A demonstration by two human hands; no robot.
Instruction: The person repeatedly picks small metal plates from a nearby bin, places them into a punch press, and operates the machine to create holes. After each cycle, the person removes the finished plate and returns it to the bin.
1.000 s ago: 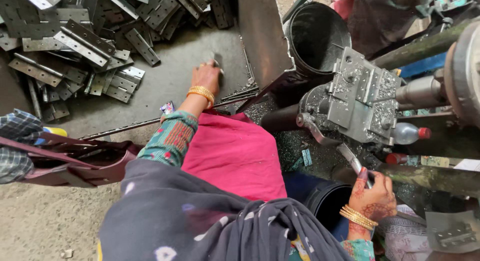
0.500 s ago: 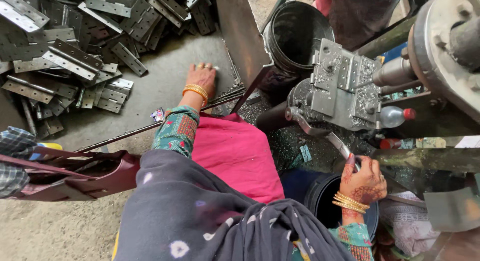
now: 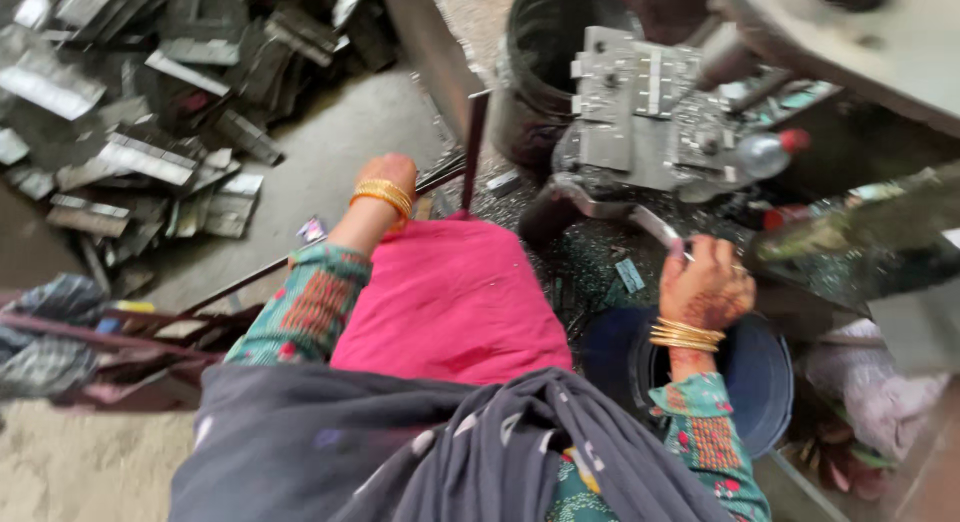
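Head view: the person sits over a grey concrete floor (image 3: 320, 182), knees covered by a pink cloth (image 3: 450, 297) with a dark scarf (image 3: 400, 452) draped below it.

The left hand (image 3: 388, 174) reaches forward and down to the floor just past the upper left edge of the pink cloth. It wears gold bangles at the wrist. The fingers point away from the camera and are hidden, so whether they are closed on anything cannot be told. Thin dark metal rods (image 3: 470, 162) lie and stand just beside this hand. Well apart from it, toward the upper left corner of the floor, lies a pile of flat metal plates (image 3: 130, 132).

The right hand (image 3: 708, 287), also in gold bangles, is closed around a small flat metal piece (image 3: 655, 225), which sticks up and left out of the fingers toward the base of a grey metal press block (image 3: 650, 112). Behind the block stands a black bucket (image 3: 545, 42). A round dark blue tub (image 3: 760, 372) sits under the right wrist. A clear bottle with a red cap (image 3: 770, 152) lies at the right of the press block
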